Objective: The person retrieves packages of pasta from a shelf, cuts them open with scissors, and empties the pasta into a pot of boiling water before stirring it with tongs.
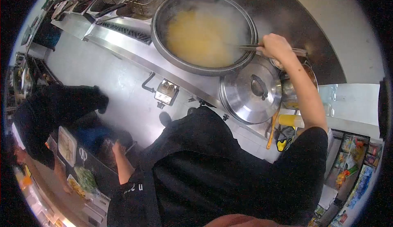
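A large dark-rimmed pot holds steaming, cloudy yellow contents. At its right rim my right hand is closed around the long metal handle of a utensil. The utensil's far end is hidden in the steam and yellow contents, so its kind does not show. My left hand is low on the left, away from the pot, with its fingers closed. Beside it is a dim, greyish mesh-like thing; whether I hold it is unclear.
A round metal lid with a dark knob lies right below the pot. Fryer baskets stand at upper left. A co-worker in black is at left, near a white tray, scissors and bagged greens.
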`<control>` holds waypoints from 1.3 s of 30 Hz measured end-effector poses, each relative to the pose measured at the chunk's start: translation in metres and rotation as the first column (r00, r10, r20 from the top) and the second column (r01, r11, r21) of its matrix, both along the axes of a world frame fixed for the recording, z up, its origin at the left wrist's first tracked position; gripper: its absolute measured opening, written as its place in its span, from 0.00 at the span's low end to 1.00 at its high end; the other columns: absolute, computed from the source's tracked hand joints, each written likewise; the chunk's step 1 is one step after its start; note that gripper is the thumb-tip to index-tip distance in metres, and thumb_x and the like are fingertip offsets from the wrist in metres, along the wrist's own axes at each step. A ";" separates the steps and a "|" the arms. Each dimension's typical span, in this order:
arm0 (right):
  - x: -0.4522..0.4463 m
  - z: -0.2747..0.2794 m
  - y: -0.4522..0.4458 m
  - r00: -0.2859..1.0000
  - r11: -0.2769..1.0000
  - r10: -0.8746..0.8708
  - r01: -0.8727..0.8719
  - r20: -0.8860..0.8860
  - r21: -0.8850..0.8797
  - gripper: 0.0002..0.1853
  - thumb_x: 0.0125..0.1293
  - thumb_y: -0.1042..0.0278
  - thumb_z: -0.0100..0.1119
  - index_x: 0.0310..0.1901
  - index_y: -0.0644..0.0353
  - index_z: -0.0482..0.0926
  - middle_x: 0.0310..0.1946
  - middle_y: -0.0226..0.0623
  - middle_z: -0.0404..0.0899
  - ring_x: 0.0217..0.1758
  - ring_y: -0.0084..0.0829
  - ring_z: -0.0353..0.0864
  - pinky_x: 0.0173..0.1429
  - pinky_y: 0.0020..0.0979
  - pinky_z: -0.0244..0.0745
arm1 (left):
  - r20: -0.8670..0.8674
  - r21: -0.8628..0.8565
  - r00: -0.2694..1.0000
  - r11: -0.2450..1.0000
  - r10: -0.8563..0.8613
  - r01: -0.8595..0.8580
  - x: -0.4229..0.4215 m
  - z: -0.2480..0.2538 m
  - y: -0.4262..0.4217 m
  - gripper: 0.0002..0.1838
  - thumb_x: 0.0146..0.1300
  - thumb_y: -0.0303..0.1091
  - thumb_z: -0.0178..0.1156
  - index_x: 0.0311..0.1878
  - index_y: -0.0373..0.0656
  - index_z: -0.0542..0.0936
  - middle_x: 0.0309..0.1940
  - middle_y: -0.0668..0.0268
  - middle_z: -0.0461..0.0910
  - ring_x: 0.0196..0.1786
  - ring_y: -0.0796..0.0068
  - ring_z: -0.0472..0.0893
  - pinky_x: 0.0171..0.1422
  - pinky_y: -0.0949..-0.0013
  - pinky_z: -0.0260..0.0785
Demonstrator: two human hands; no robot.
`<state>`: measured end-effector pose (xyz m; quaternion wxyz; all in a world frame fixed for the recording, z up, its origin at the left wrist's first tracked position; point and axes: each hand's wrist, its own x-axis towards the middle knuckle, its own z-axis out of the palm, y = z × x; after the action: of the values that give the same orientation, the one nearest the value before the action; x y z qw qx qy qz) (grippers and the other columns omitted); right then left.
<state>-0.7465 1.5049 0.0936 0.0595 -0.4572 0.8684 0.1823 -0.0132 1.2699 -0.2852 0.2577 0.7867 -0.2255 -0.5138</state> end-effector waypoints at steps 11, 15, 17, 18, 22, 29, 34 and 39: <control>-0.016 -0.039 0.004 0.976 0.973 0.195 -0.205 -0.096 -0.104 0.14 0.50 0.56 0.68 0.32 0.57 0.84 0.31 0.45 0.82 0.37 0.44 0.83 0.43 0.41 0.78 | 0.100 0.148 0.971 0.968 -0.218 0.202 -0.002 -0.001 0.027 0.18 0.57 0.41 0.64 0.40 0.36 0.75 0.30 0.57 0.73 0.22 0.64 0.72 0.27 0.60 0.65; -0.028 -0.011 0.004 0.981 0.992 0.123 -0.124 -0.147 0.004 0.13 0.54 0.54 0.65 0.35 0.53 0.85 0.32 0.44 0.82 0.38 0.43 0.83 0.44 0.40 0.78 | 0.078 0.016 0.994 0.997 -0.082 0.081 0.007 -0.026 0.028 0.19 0.56 0.44 0.64 0.38 0.35 0.77 0.25 0.58 0.73 0.18 0.65 0.70 0.23 0.60 0.65; -0.028 0.017 0.008 0.988 0.994 0.105 -0.105 -0.112 -0.001 0.15 0.54 0.53 0.64 0.38 0.52 0.85 0.32 0.44 0.82 0.39 0.44 0.82 0.45 0.40 0.77 | 0.152 0.015 0.987 0.999 -0.053 0.051 0.000 -0.020 0.035 0.19 0.56 0.44 0.64 0.36 0.35 0.77 0.22 0.60 0.71 0.16 0.66 0.68 0.20 0.61 0.64; -0.031 0.029 0.010 0.994 0.997 0.078 -0.079 -0.082 -0.004 0.16 0.55 0.52 0.64 0.41 0.51 0.85 0.32 0.44 0.82 0.39 0.44 0.82 0.47 0.40 0.76 | 0.108 0.025 0.993 0.999 -0.043 0.041 0.000 -0.019 0.039 0.17 0.57 0.44 0.64 0.34 0.37 0.76 0.19 0.62 0.69 0.14 0.67 0.66 0.18 0.62 0.62; -0.042 0.062 0.016 0.995 0.994 -0.063 0.056 -0.078 -0.091 0.19 0.58 0.51 0.60 0.45 0.55 0.83 0.37 0.48 0.82 0.43 0.45 0.82 0.49 0.40 0.75 | 0.016 0.027 0.989 0.989 -0.149 0.149 0.013 -0.017 0.054 0.15 0.60 0.42 0.61 0.29 0.40 0.74 0.14 0.67 0.64 0.12 0.71 0.64 0.15 0.66 0.58; -0.062 0.038 0.035 0.994 0.939 -0.024 -0.013 -0.103 -0.343 0.21 0.63 0.52 0.55 0.45 0.63 0.80 0.37 0.53 0.80 0.44 0.51 0.79 0.50 0.44 0.74 | 0.093 0.083 0.972 0.974 -0.217 0.210 -0.003 0.014 0.047 0.13 0.61 0.39 0.58 0.26 0.43 0.71 0.13 0.68 0.62 0.12 0.73 0.63 0.16 0.68 0.57; -0.075 0.022 0.045 0.986 0.925 0.038 -0.095 -0.160 -0.367 0.23 0.63 0.53 0.54 0.48 0.67 0.77 0.41 0.57 0.79 0.46 0.53 0.78 0.51 0.43 0.73 | 0.172 0.047 0.959 0.974 -0.227 0.222 -0.021 0.010 0.035 0.10 0.59 0.39 0.59 0.30 0.43 0.73 0.17 0.68 0.64 0.18 0.72 0.66 0.23 0.65 0.63; -0.056 0.036 0.029 0.982 0.964 -0.176 0.160 -0.060 -0.214 0.24 0.65 0.55 0.53 0.53 0.68 0.75 0.48 0.53 0.77 0.53 0.48 0.77 0.56 0.41 0.70 | 0.209 0.077 0.946 0.968 -0.249 0.237 -0.038 0.013 0.037 0.13 0.56 0.42 0.61 0.38 0.44 0.75 0.23 0.69 0.68 0.27 0.71 0.70 0.36 0.58 0.67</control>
<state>-0.8022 1.5338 0.1296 -0.0078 -0.3780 0.9201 0.1024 -0.0512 1.3067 -0.2726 0.1460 0.8106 -0.3343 -0.4580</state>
